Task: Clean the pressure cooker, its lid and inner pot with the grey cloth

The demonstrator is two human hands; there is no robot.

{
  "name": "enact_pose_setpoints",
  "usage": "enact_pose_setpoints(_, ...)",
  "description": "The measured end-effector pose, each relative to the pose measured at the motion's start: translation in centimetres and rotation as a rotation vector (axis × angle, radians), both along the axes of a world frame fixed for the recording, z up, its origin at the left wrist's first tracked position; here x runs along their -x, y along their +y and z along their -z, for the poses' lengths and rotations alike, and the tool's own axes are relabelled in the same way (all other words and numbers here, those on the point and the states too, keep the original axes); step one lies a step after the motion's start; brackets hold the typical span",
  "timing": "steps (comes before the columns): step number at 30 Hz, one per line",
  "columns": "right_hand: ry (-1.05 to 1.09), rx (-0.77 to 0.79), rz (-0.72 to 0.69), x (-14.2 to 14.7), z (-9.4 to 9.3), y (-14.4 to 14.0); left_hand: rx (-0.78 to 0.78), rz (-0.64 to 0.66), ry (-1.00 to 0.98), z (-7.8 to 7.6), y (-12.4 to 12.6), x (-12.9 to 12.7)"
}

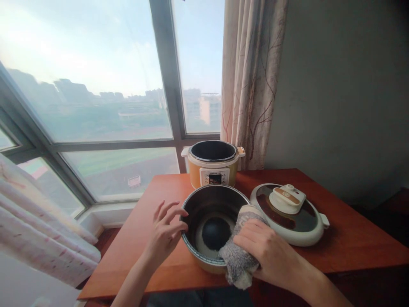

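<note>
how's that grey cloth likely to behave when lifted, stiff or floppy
The grey cloth would probably be floppy, since it bunches in the right hand. Its fuzzy surface suggests it should grip rather than slip. Looking like soft fabric, it is likely light for its bulk.

On the reddish-brown worktop [143, 251], a dark-lined inner pot [203, 260] sits near the front edge. Of the person's hands, the left [166, 228] has thumb and fingertips at the pot's nine-o'clock rim; the right [265, 247] grips a grey cloth [238, 243] draped over the rim at four. A cooker body [196, 172] stands at twelve, its lid [297, 238] lies at three, and a patterned curtain [247, 76] hangs towards one.
</note>
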State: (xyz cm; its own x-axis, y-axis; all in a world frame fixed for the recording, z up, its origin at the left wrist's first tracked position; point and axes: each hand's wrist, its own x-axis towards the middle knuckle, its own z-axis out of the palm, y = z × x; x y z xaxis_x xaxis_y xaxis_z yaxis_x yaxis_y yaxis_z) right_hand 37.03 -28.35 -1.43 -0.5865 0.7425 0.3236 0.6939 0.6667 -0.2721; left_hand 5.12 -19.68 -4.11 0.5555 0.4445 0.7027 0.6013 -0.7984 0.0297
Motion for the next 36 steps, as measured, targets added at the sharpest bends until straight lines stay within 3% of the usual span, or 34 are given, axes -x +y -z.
enact_pose_setpoints(5,0.105,-0.025,0.063,0.5,1.0,-0.2,0.056,-0.052,-0.133,1.5,0.2,-0.8)
enact_pose_setpoints(10,0.132,-0.007,0.116,1.4,1.5,-0.4,-0.003,-0.026,-0.159,3.0,-4.5,-3.0)
enact_pose_setpoints(14,0.016,0.038,0.152,2.6,1.1,-0.7,0.015,-0.008,-0.073,2.5,-7.9,-5.1)
enact_pose_setpoints(18,-0.128,0.051,0.136,4.3,0.3,-0.9,0.052,-0.044,-0.062,1.1,-8.9,-6.8)
enact_pose_setpoints(25,-0.159,0.053,0.053,4.5,-0.4,-0.5,0.116,-0.007,-0.069,-0.4,-7.6,-6.2)
enact_pose_setpoints(30,-0.141,0.05,0.029,2.2,-0.6,0.5,0.106,0.059,-0.025,-0.5,-4.9,-3.1)
enact_pose_setpoints(36,-0.066,0.081,-0.011,1.0,-0.9,1.1,0.241,0.209,-0.018,-0.4,-0.7,0.1)
